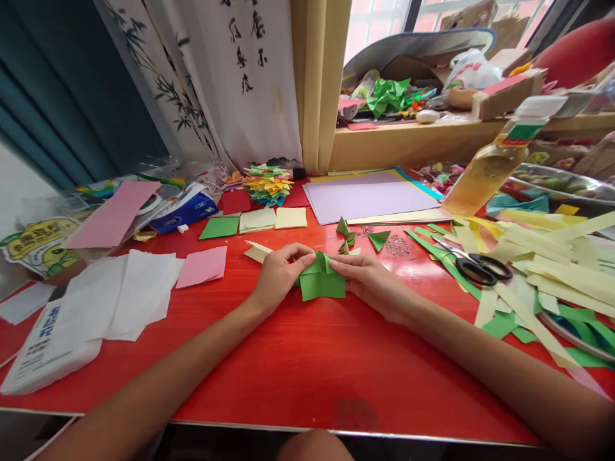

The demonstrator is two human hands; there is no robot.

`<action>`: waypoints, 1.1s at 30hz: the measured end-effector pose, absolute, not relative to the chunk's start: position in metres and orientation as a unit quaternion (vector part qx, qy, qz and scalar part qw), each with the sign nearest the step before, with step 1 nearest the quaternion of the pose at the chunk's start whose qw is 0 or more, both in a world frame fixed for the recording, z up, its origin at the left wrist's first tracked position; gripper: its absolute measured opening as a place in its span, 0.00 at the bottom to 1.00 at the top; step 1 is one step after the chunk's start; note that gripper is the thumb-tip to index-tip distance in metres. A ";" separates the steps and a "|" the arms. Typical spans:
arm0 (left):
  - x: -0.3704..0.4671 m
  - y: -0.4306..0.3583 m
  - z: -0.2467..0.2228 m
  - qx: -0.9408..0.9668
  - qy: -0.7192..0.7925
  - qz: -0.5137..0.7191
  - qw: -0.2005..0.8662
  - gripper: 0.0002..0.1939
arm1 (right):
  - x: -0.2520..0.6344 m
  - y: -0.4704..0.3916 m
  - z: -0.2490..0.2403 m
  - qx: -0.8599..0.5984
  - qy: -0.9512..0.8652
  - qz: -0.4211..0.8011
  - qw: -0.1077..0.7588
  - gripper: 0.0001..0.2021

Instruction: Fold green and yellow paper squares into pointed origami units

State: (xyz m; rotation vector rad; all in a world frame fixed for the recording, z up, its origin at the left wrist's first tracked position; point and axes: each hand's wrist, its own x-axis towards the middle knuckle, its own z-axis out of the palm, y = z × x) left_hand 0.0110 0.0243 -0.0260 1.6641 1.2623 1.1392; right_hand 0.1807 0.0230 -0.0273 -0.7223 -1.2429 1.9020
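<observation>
A partly folded green paper [323,285] is held up at the middle of the red table [269,378]. My left hand [283,272] pinches its upper left side between thumb and fingers. On its upper right side my right hand [368,278] closes in the same way. The paper's top edge is folded, with a raised point between the two thumbs; its lower part hangs flat. Just behind the hands lie small folded green pieces [379,240] and a folded cream paper [258,251]. My fingers hide the paper's side edges in part.
Green [219,228], cream [291,218] and pink squares [202,266] lie to the left and behind. Black-handled scissors [483,269] rest among paper strips at right, near a tilted-looking bottle [485,173]. Lilac sheets [369,195] lie at the back; a tissue pack [52,346] is at left.
</observation>
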 end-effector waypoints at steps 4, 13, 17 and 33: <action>0.006 0.020 -0.028 0.657 0.496 0.425 0.377 0.09 | 0.183 0.026 -0.028 -0.294 -0.482 0.751 0.342 0.13; -0.002 0.009 -0.025 0.714 0.491 0.398 0.301 0.07 | 0.177 0.018 -0.028 -0.341 -0.500 0.724 0.332 0.13; -0.004 0.005 -0.023 0.779 0.484 0.346 0.198 0.11 | 0.176 0.017 -0.030 -0.392 -0.519 0.651 0.391 0.13; -0.005 0.001 -0.028 0.885 0.341 0.299 -0.106 0.13 | 0.175 0.016 -0.034 -0.404 -0.619 0.548 0.392 0.09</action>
